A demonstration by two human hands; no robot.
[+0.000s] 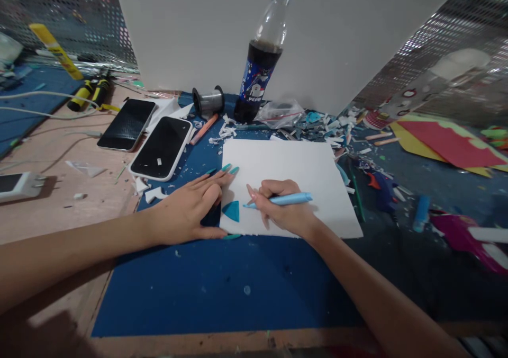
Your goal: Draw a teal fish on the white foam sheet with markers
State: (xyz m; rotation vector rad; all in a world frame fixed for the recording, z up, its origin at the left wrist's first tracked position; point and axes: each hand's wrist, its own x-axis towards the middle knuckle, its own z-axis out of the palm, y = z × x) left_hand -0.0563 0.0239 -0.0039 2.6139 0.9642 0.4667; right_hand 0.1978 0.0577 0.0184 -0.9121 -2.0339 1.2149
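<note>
A white sheet [293, 162] lies on the blue mat [222, 284] in front of me. Near its left edge is a small teal patch, roughly triangular [232, 211]; whether it is coloured on or a loose piece I cannot tell. My right hand [286, 207] grips a light blue marker [291, 199], its tip just right of the patch, at the paper. My left hand [198, 204] rests with fingers stretched out, fingertips and thumb on the sheet's left edge.
Two phones [161, 149] lie at left. Behind the sheet stand a Pepsi bottle [257, 66] and a wire spool [208, 101] among white scraps. A dark blue glue gun [383, 188], a blue marker cap [421, 213] and coloured sheets [444, 141] lie at right.
</note>
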